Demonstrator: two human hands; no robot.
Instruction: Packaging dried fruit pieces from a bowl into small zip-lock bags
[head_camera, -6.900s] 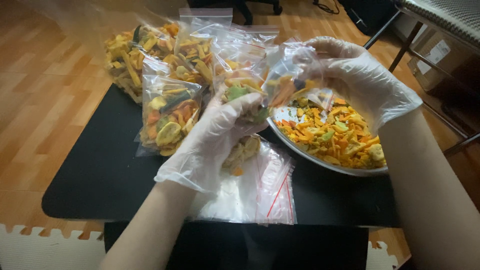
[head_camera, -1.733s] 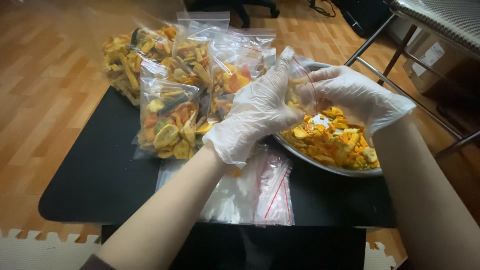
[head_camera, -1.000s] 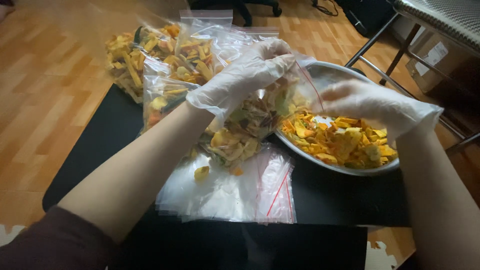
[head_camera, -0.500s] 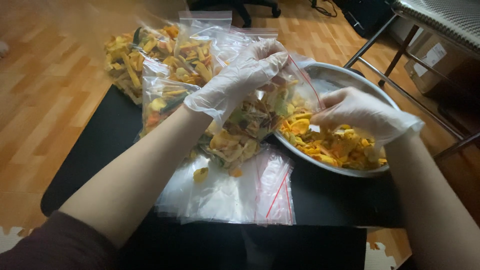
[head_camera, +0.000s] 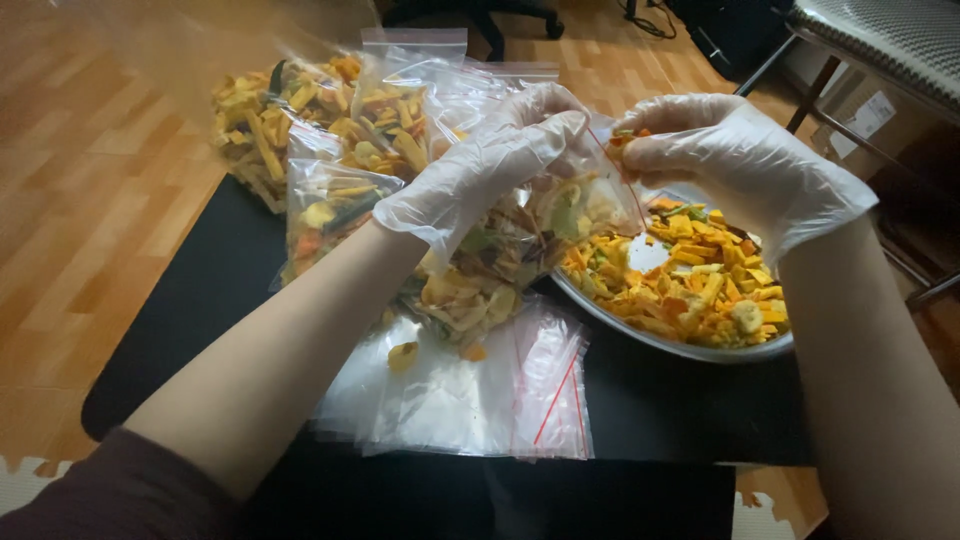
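A black table (head_camera: 180, 330) stands on a wood floor. The gloved left hand (head_camera: 490, 160) curls shut around the mouth of a clear zip bag (head_camera: 500, 260) half full of dried fruit chips, the bag hanging below its palm. Just beside it, the gloved right hand (head_camera: 730, 160) pinches a few chips at the bag's opening. Under the right hand sits a metal bowl (head_camera: 660, 335) of chips; empty bags (head_camera: 470, 400) lie below the left wrist, filled bags (head_camera: 330, 130) beyond it

Both gloved hands, left hand (head_camera: 490, 160) and right hand (head_camera: 725, 160), hold a half-filled clear bag (head_camera: 520, 250) beside a chip bowl (head_camera: 690, 345).
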